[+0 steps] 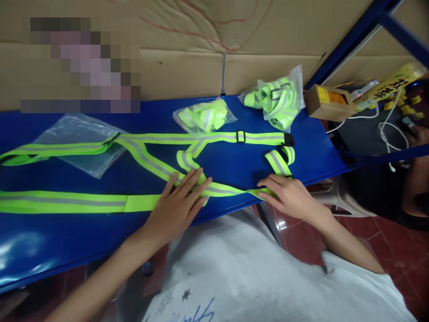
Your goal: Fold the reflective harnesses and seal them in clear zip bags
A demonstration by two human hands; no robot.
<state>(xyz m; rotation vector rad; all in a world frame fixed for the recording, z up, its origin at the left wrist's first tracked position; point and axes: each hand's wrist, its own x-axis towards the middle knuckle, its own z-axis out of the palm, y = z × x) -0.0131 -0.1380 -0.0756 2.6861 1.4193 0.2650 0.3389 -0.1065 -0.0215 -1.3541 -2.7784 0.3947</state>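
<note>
A neon yellow reflective strap harness [147, 154] with grey stripes lies spread across the blue table [234, 165]. My left hand [177, 203] lies flat on the straps near the table's front edge, fingers stretched out and pointing away from me. My right hand [290, 194] rests on the strap's right end at the table edge, fingers curled down onto it; whether it pinches the strap I cannot make out. A black buckle [240, 136] and a black clip [288, 139] sit on the upper strap.
An empty clear plastic bag [80, 143] lies under the straps at left. Two bagged harnesses, one [204, 116] in the middle and one [278, 98] to its right, sit at the back. A small cardboard box [328, 103], white cables [389, 129] and another person's arm [417, 174] are at the right. Cardboard [187, 58] lines the wall.
</note>
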